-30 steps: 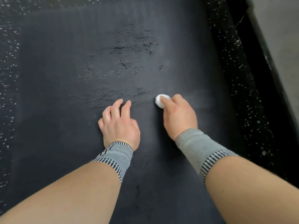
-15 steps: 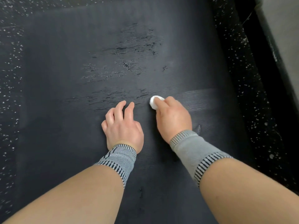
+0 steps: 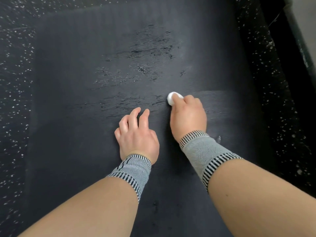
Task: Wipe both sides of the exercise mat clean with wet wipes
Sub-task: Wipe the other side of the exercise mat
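A dark exercise mat (image 3: 71,103) lies flat and fills most of the view, with worn, scuffed patches across its middle. My right hand (image 3: 188,117) grips a small balled white wet wipe (image 3: 171,98) and presses it onto the mat; only the wipe's front end shows past my fingers. A paler wiped band runs to the right of that hand. My left hand (image 3: 136,134) rests on the mat just left of it, fingertips down and fingers loosely bent, holding nothing.
Black speckled rubber floor (image 3: 15,82) borders the mat on the left, far and right sides. A dark ledge and a grey wall (image 3: 306,28) run along the far right. Both wrists wear grey striped bands.
My right hand slid the wipe leftward across the mat, then a little away from my left hand again, leaving a paler streak on the right. My left hand stayed put.
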Tool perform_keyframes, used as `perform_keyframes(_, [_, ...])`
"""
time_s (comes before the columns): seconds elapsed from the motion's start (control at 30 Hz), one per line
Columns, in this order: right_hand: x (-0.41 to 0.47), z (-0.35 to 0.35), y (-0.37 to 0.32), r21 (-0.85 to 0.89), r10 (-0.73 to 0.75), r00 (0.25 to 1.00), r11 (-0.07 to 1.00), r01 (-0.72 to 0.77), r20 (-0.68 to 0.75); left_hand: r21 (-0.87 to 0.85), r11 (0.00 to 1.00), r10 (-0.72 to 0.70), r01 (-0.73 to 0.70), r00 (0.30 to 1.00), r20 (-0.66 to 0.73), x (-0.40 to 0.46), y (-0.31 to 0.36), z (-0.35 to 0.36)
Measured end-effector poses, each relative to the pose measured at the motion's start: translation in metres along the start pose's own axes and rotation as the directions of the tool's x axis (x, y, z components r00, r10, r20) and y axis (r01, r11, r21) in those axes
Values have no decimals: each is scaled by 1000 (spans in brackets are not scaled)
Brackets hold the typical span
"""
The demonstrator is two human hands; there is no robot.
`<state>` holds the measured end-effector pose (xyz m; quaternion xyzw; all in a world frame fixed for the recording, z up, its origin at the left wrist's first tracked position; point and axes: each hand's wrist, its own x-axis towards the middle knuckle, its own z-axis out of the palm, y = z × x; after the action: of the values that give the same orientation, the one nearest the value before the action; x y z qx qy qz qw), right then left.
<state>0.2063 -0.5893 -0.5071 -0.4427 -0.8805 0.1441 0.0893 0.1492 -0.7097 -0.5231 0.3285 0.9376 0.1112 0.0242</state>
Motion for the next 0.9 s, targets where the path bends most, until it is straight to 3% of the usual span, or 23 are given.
perform_keyframes(0.1, [5, -2, 8, -39, -81, 996, 996, 80, -27, -3, 1000, -7, 8, 1000, 13, 0, 0, -1])
perform_keyframes(0.23, [15, -17, 57, -95, 149, 985, 983, -157, -82, -7, 1000, -9, 10, 1000, 22, 0, 0, 1])
perform_keyframes(0.33, [18, -14, 39, -80, 233, 968, 967, -241, -92, -12, 1000, -7, 7, 1000, 25, 0, 0, 1])
perform_keyframes(0.5, [11, 3, -27, 65, -96, 986, 994, 88, 138, -27, 999, -25, 26, 999, 22, 2, 1, 0])
perform_keyframes(0.57, [15, 2, -27, 165, -70, 993, 985, 53, 98, -20, 1000, -23, 23, 1000, 10, 2, 1, 0])
perform_keyframes(0.67, [3, 1, -8, 245, 69, 986, 969, -31, -149, -9, 1000, -3, 3, 1000, 17, 1, -1, 0])
perform_keyframes(0.7, [-3, 3, -3, 252, 120, 978, 965, -75, -169, -8, 1000, -5, 6, 1000, 22, 2, -1, -1])
perform_keyframes(0.8, [-13, 16, 2, 165, 74, 994, 984, -60, -78, -21, 1000, -9, 10, 999, 51, 2, 0, -2])
perform_keyframes(0.9, [-11, 17, -1, 69, 24, 996, 997, -18, -86, -95, 994, -54, 62, 995, 79, 0, -2, -3])
